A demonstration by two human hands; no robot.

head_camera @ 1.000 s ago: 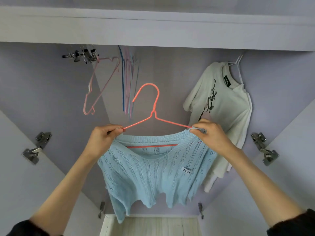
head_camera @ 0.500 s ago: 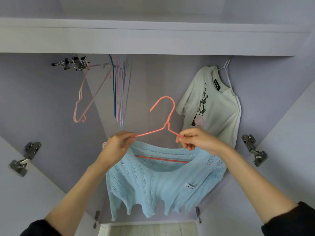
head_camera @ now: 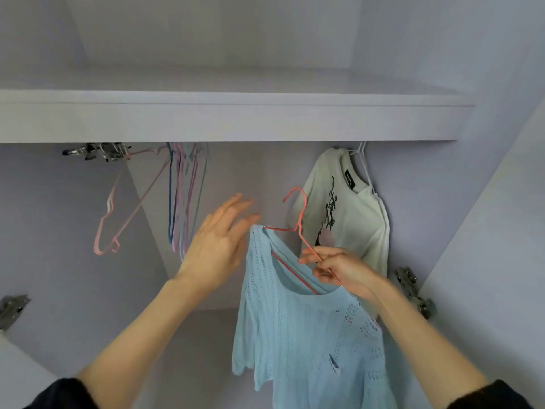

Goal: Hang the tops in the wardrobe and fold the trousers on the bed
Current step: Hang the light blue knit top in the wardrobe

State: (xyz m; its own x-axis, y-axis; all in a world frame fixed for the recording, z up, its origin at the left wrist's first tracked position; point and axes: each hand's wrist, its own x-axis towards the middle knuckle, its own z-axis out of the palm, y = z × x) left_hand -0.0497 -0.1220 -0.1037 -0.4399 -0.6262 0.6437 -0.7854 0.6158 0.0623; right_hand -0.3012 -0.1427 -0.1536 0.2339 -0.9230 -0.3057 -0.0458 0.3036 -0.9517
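Right hand [head_camera: 339, 268] pinching wire hanger [head_camera: 298, 228], knit top [head_camera: 309, 335]

The hanging rail sits behind the front lip of the pale lilac wardrobe shelf [head_camera: 230, 119], so the hooks of the bunched pastel wire hangers [head_camera: 184, 196] and of the white printed T-shirt [head_camera: 351, 214] vanish there. The left hand [head_camera: 219, 243] is motion-blurred at its fingertips. The light blue knitted top [head_camera: 309, 335] runs off the bottom edge, and covers part of the coral wire hanger [head_camera: 298, 228].
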